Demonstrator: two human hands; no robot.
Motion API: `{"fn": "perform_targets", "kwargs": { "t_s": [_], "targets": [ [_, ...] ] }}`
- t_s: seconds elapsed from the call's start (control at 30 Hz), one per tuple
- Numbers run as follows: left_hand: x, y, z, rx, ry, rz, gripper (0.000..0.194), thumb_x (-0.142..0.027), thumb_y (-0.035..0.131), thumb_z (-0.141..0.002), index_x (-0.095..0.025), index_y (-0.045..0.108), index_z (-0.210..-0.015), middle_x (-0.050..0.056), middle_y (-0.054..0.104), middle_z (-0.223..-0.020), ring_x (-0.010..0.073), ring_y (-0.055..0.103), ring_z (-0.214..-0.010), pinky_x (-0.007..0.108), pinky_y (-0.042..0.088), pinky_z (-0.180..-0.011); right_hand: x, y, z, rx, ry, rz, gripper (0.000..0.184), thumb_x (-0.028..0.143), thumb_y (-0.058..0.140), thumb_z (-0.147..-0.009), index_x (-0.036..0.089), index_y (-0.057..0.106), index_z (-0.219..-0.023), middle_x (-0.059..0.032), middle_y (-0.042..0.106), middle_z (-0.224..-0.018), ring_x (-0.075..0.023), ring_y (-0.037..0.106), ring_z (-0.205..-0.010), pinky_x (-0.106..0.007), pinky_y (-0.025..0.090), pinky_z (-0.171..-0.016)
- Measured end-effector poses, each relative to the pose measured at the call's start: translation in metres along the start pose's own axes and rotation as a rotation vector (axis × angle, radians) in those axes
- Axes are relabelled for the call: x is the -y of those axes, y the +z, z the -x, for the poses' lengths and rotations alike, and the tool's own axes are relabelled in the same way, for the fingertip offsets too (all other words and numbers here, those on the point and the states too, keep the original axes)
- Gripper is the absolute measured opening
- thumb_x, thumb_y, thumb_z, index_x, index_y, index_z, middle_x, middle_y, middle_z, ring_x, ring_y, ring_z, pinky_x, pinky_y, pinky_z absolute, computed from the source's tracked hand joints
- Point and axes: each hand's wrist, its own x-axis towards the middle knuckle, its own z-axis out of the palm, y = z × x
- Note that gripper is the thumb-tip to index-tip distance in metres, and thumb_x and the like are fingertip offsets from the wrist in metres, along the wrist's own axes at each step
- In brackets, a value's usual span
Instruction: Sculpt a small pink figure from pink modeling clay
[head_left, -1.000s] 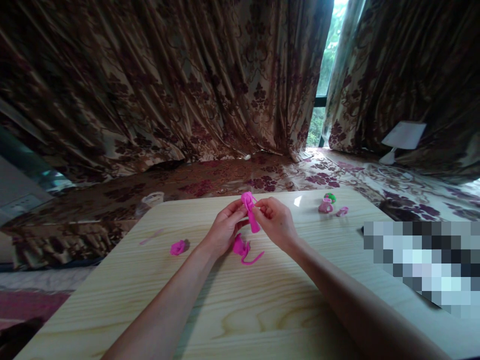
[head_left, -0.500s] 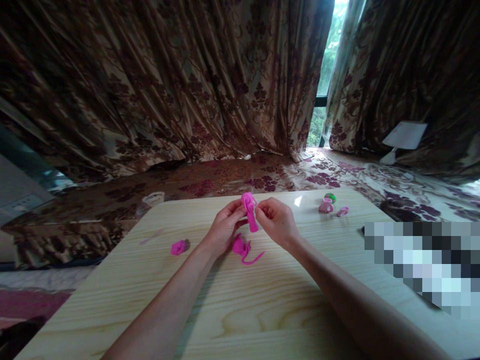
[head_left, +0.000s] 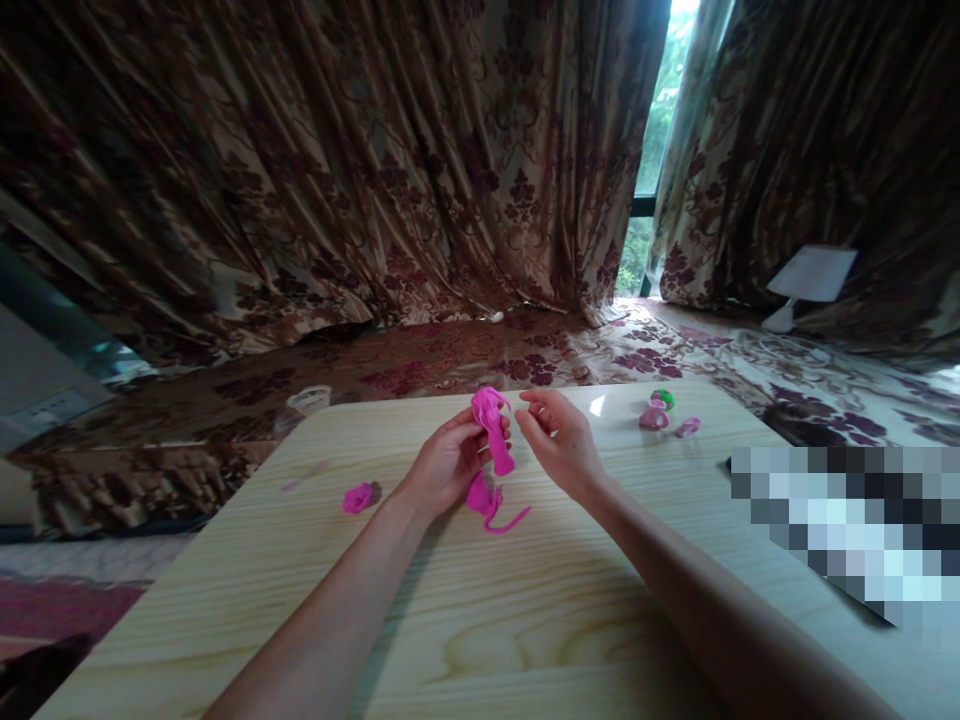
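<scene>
Held in the left hand [head_left: 450, 462], just short of the far edge, at 12 o'clock on the counter [head_left: 540, 620]: a bright pink piece [head_left: 493, 430], soft-looking and clay-like. Rounded and gathered at the top, with folds like fine strands and a thin curl on the 3 o'clock side. Smooth and thicker below, slanting down to a blunt, rounded end. Gripped from the 9 o'clock side, fingers curled behind.

Facing from the 3 o'clock side, the right hand [head_left: 562, 442]: apart from the piece, thumb and fingers slightly spread, a small opening between.

Just below the held piece, on the wood: a pink clump [head_left: 480, 494], partly behind the left hand, with a thin pink strand [head_left: 512, 524] curving toward 4 o'clock. Toward 10 o'clock, a crumpled pink lump [head_left: 358, 497] and, farther out, a faint narrow strip [head_left: 304, 478]. Toward 1 o'clock, near the far edge, a pale pink cup-like piece [head_left: 654, 417] against a green ball [head_left: 664, 400], with a small pink ring-like piece [head_left: 688, 428] just beside. Toward 3 o'clock, a pixelated patch [head_left: 847, 520] over the edge, contents impossible to tell.

Rounded far corners at 11 and 1 o'clock. Open wood between the forearms toward 6 o'clock, also between the lump and the left forearm, and to the right of the right hand. Beyond the far edge, patterned fabric [head_left: 525, 350] and tall curtains [head_left: 375, 170].
</scene>
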Motion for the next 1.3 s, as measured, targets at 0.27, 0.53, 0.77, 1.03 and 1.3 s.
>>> {"fn": "perform_targets", "kwargs": {
  "t_s": [0.27, 0.53, 0.77, 1.03, 1.3],
  "targets": [
    [0.006, 0.001, -0.001, 0.050, 0.009, -0.062, 0.017, -0.011, 0.056, -0.076, -0.015, 0.065, -0.091, 0.003, 0.068, -0.081, 0.0111, 0.062, -0.073, 0.023, 0.049, -0.073, 0.003, -0.001, -0.001, 0.052, -0.007, -0.019, 0.012, 0.022, 0.052, -0.081, 0.018, 0.063, -0.076, 0.0002, 0.057, -0.069, -0.0097, 0.053, -0.059, -0.021, 0.041, -0.054],
    [0.005, -0.001, -0.002, 0.044, 0.011, -0.081, 0.016, -0.015, 0.057, -0.077, -0.016, 0.064, -0.092, 0.003, 0.068, -0.082, 0.0124, 0.062, -0.075, 0.024, 0.047, -0.074, 0.004, -0.007, -0.003, 0.008, -0.066, 0.036, 0.025, 0.019, 0.047, -0.083, 0.020, 0.063, -0.102, -0.0029, 0.059, -0.083, -0.0123, 0.055, -0.069, -0.024, 0.045, -0.059],
    [0.005, 0.003, 0.000, 0.028, 0.026, -0.132, 0.022, -0.017, 0.058, -0.077, -0.017, 0.062, -0.099, 0.003, 0.067, -0.082, 0.0106, 0.061, -0.070, 0.022, 0.046, -0.068, 0.001, -0.010, -0.004, 0.065, -0.247, 0.077, 0.040, 0.009, 0.039, -0.084, 0.023, 0.057, -0.116, -0.0062, 0.055, -0.099, -0.0157, 0.053, -0.090, -0.030, 0.046, -0.077],
    [0.005, 0.003, -0.001, -0.022, 0.045, -0.133, 0.024, -0.023, 0.065, -0.073, -0.017, 0.064, -0.096, 0.005, 0.068, -0.088, 0.0140, 0.063, -0.077, 0.027, 0.046, -0.075, 0.012, -0.008, -0.003, 0.029, -0.079, 0.006, 0.016, 0.020, 0.047, -0.085, 0.019, 0.063, -0.081, -0.0031, 0.058, -0.081, -0.0127, 0.054, -0.074, -0.024, 0.046, -0.064],
    [0.009, 0.001, -0.003, -0.002, 0.072, -0.157, 0.027, -0.020, 0.066, -0.071, -0.017, 0.064, -0.098, 0.005, 0.068, -0.092, 0.0142, 0.062, -0.081, 0.028, 0.045, -0.079, 0.005, -0.006, -0.004, 0.033, -0.043, 0.014, 0.010, 0.017, 0.052, -0.081, 0.018, 0.062, -0.077, -0.0013, 0.057, -0.077, -0.0111, 0.054, -0.070, -0.023, 0.044, -0.061]
  ]
}}
